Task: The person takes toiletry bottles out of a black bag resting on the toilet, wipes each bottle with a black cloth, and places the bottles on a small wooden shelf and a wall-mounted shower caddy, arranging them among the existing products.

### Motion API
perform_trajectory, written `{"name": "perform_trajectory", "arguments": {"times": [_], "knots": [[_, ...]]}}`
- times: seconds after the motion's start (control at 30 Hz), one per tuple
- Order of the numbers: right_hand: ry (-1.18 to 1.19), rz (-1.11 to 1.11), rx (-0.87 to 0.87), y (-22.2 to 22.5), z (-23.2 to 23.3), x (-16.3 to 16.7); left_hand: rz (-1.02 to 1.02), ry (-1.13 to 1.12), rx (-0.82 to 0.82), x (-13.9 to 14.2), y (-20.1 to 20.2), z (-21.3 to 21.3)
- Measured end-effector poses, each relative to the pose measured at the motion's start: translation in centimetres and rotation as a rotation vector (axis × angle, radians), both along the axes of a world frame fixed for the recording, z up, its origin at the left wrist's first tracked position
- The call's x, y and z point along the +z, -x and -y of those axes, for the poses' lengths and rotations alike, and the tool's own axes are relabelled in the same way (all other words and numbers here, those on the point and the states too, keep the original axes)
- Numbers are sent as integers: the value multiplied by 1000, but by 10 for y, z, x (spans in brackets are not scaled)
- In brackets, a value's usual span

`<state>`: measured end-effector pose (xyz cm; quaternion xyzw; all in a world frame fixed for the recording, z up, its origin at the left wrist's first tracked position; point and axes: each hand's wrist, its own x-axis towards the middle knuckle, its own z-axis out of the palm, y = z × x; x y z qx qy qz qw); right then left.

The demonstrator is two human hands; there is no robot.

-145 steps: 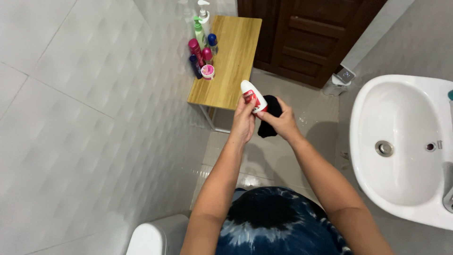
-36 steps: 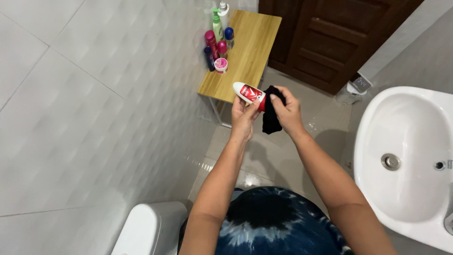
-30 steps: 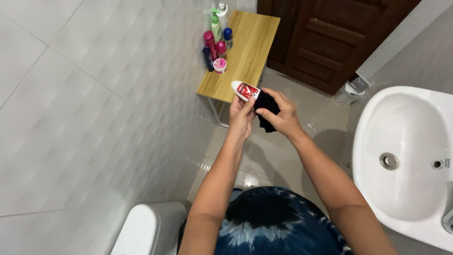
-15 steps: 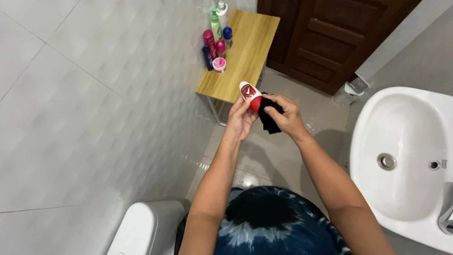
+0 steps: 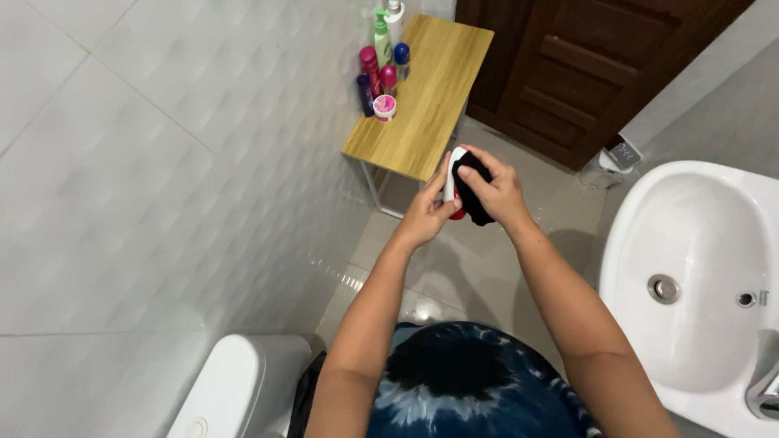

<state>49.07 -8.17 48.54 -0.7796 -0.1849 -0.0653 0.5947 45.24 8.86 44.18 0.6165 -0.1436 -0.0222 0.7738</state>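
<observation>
My left hand grips a small white and red bottle held upright in front of me. My right hand presses a black cloth against the bottle's side, covering most of it. Both hands are raised over the floor, just in front of the near end of a wooden side table.
Several toiletry bottles and a pink jar stand at the table's far left by the tiled wall. A white sink is on the right, a toilet at lower left, a dark wooden door ahead.
The bottle has been turned from lying tilted to upright in my left hand. The black cloth has moved over its side, hiding the red label.
</observation>
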Motion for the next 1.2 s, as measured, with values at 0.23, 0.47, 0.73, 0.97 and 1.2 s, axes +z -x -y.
{"name": "perform_trajectory", "arguments": {"times": [0.23,0.47,0.73,0.97,1.2], "knots": [[-76,87,103,11,-6,-9,192,-480,223,20,17,-3],[15,-76,46,5,1,-10,300,-622,352,12,36,12],[-71,-221,191,11,-21,-17,14,-481,373,1,64,0],[51,-13,351,15,-76,-4,105,-370,494,4,87,-42],[75,-167,486,6,-148,-11,-49,-163,595,-4,117,-94]]}}
